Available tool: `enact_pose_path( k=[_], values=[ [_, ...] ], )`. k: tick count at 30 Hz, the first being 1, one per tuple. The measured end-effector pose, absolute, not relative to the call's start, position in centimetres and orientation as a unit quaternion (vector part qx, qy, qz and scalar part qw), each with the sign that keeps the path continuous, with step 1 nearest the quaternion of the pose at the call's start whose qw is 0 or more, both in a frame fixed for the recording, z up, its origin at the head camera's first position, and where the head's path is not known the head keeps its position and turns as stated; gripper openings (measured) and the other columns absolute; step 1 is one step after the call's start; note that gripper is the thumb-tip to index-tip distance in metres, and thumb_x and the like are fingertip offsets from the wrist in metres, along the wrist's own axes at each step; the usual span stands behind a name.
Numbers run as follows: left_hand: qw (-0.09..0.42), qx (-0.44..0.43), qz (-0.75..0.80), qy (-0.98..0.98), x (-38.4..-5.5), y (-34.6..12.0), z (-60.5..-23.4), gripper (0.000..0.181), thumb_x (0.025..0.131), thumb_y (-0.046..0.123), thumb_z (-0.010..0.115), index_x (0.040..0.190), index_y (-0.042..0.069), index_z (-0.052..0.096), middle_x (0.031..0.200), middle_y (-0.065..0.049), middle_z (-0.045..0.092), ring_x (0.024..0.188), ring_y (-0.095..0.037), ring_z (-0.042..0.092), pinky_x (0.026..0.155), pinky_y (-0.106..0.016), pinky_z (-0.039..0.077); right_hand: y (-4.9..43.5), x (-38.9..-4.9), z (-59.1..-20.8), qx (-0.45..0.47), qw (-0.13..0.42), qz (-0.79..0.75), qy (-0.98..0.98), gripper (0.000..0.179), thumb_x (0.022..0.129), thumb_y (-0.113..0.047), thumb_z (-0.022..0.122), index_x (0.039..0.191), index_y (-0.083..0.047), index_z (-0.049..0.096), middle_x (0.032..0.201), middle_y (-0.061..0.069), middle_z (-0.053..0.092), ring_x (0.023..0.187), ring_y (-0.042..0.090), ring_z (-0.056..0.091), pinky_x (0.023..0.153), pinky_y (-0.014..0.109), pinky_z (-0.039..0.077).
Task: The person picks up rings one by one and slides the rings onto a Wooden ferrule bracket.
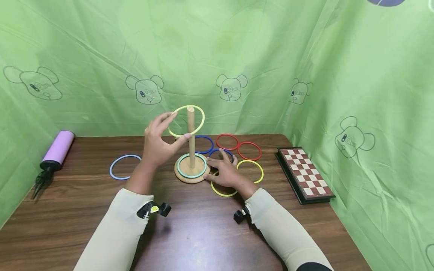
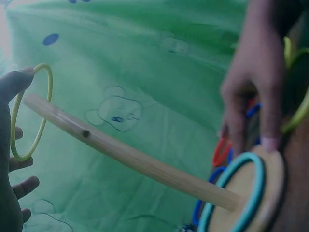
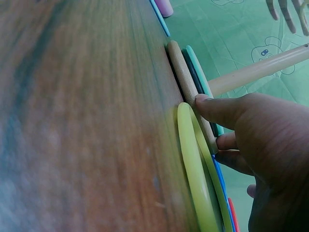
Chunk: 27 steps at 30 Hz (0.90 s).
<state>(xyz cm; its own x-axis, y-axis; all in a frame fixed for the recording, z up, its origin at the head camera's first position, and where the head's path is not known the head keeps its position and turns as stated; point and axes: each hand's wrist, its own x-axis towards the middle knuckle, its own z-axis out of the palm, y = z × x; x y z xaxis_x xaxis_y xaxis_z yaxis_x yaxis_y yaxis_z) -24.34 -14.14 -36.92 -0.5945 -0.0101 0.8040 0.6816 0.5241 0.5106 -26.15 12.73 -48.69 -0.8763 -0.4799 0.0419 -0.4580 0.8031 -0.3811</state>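
My left hand point(image 1: 158, 145) holds a light yellow ring point(image 1: 204, 119) between thumb and fingers, at the top of an upright wooden peg point(image 1: 191, 145). The peg's tip shows inside the ring's loop in both the head and left wrist views. A teal ring point(image 2: 258, 181) lies around the foot of the peg, on the round wooden base point(image 1: 184, 167). My right hand point(image 1: 225, 171) pinches the right rim of that base, thumb point(image 3: 212, 104) on the near side and fingertips farther round. Beneath and beside this hand are two yellow rings point(image 1: 262, 173), partly covered by it.
Two blue rings point(image 1: 213, 143) and two red rings point(image 1: 260, 150) lie behind my right hand. A light blue ring point(image 1: 111, 169) is left of the base. A purple pump point(image 1: 59, 146) lies far left, a checkered board point(image 1: 305, 171) far right. Green cloth point(image 1: 190, 56) hangs behind the table.
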Motion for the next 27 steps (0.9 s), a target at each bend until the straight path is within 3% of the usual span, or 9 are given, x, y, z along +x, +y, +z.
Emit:
enact_pose_path(
  k=[10,21,27],
  values=[
    [0.323,-0.192,-0.404,-0.834,-23.5,-14.8,-41.0,0.081,0.079,0.037,0.094,0.151,0.013,0.067,0.154,-0.021,0.064,0.142,-0.047,0.056,0.118,-0.077,0.029,12.6,-26.1,-48.8,-0.251,0.027,-0.189,0.949,0.069,0.099,-0.056,0.077,0.159,-0.026,0.059,0.167,-0.006,0.055,0.172,0.045,0.008,0.124,0.088,0.003],
    [0.261,-0.197,-0.375,-0.868,-23.2,-14.7,-45.7,0.080,0.078,0.042,0.096,0.149,0.013,0.069,0.158,-0.018,0.061,0.144,-0.045,0.052,0.118,-0.075,0.030,12.5,-26.1,-49.3,-0.255,0.027,-0.201,0.945,0.070,0.099,-0.056,0.077,0.160,-0.026,0.059,0.166,-0.004,0.056,0.171,0.046,0.009,0.123,0.089,0.003],
    [0.247,-0.202,-0.392,-0.863,-23.7,-14.5,-47.9,0.079,0.078,0.036,0.098,0.146,0.007,0.070,0.156,-0.022,0.062,0.143,-0.047,0.052,0.116,-0.072,0.032,12.5,-26.2,-48.8,-0.248,0.019,-0.196,0.949,0.068,0.099,-0.054,0.078,0.158,-0.025,0.061,0.166,-0.006,0.056,0.171,0.045,0.010,0.123,0.088,0.004]
  ],
)
